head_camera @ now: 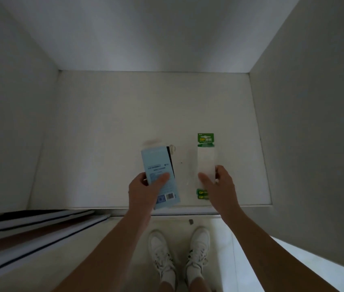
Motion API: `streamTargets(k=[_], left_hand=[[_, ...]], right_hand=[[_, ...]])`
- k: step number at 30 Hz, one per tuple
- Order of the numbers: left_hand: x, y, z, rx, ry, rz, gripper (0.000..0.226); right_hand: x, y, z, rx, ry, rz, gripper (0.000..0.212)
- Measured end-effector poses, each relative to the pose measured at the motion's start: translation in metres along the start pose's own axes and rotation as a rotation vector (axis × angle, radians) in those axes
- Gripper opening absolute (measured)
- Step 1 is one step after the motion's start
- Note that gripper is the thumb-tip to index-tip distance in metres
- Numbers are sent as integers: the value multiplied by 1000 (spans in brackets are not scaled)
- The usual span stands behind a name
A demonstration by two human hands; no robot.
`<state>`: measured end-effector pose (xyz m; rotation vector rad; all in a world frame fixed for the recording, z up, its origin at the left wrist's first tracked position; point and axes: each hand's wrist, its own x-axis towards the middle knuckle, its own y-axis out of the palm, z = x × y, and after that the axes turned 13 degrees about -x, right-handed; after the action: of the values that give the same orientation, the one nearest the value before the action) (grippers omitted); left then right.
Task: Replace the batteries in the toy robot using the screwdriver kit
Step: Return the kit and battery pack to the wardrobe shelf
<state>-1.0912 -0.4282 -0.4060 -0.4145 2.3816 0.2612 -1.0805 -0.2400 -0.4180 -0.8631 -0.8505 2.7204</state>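
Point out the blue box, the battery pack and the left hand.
blue box (156,161): head view, on its pale front face above the thumb.
battery pack (207,161): head view, on its whitish middle below the green card.
left hand (143,190): head view, on the back of the hand.

One wide-angle head view looks forward and steeply down, close above the worktop (103,133), with the left hand (146,190) and right hand (219,184) low centre and the shoes (198,245) at the bottom edge.

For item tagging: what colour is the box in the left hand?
The box is light blue with a black side; seen in the head view.
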Motion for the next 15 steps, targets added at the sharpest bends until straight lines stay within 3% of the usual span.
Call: streamTargets(k=[8,15], left_hand=[[48,22,30,133,82,-1,33],[64,27,38,257,173,17,34]], right_hand=[[43,12,-16,-83,-60,-157,30],[60,16,-32,-195,-96,-181,30]])
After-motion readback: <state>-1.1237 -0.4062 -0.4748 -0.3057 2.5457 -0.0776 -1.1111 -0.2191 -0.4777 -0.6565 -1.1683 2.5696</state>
